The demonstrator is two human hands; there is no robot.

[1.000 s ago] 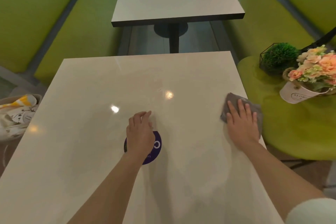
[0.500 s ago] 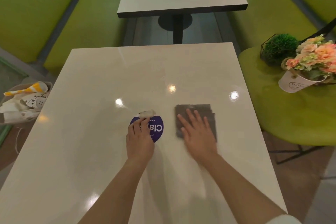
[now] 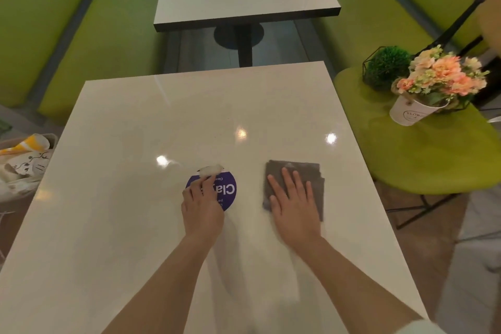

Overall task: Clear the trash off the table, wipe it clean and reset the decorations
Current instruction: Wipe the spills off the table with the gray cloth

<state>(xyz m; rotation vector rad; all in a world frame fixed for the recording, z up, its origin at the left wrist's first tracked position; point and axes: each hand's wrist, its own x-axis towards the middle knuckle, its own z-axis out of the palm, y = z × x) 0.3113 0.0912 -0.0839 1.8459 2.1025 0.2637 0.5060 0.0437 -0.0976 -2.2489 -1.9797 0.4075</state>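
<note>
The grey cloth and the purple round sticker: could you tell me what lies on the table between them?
Nothing: in the head view, only bare glossy table separates the grey cloth from the purple round sticker.

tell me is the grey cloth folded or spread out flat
Folded. The grey cloth lies as a compact rectangle under the flat right hand, with layered edges stepping out along its right side.

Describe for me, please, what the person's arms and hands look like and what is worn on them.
Both forearms are bare from the wrist up as far as the frame shows. The left hand and the right hand wear no gloves, and no rings, watch or bracelets are visible. The only clothing in view is the edge of a pale, whitish sleeve at the bottom right corner, on the right arm.
</note>
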